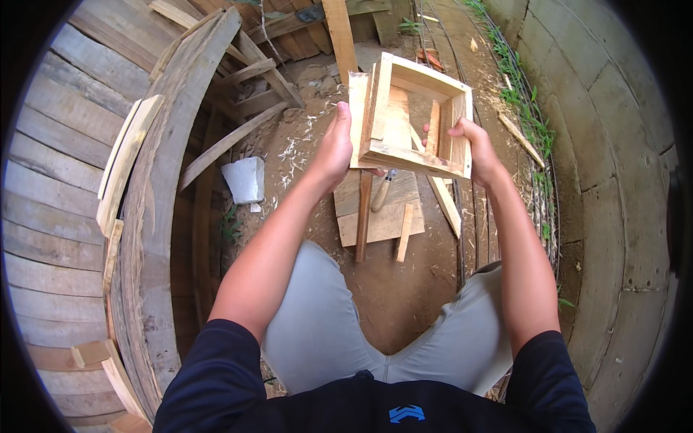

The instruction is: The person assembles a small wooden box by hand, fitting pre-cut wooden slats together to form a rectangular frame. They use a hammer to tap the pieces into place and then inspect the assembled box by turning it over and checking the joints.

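Head view, wooden box: a shallow open frame (419, 160) held up off the ground, tilted, well beyond the knees, its open side toward the wearer, probably so that the inside and corners can be seen
Left hand: closed (337, 144) on the edge of a flat board (358, 94) at the box's left side, thumb pointing up and fingers mostly hidden behind; the grip seems to steady board and box together, though whether they are joined I cannot tell
Right hand: clamped (478, 148) on the box's right side, thumb over the rim, the other fingers largely out of sight; opposite the left, it likely shares the weight
Below the box: a wide plank (390, 225) flat on the dirt, perhaps a work surface, with a wooden-handled tool (382, 195), a dark stick (363, 225) and a short pale stick (405, 229) on it, all near at hand
Left of the plank: a white block (245, 180) near scattered shavings (292, 153)
Knees: spread apart (310, 270), which leaves room for the arms between
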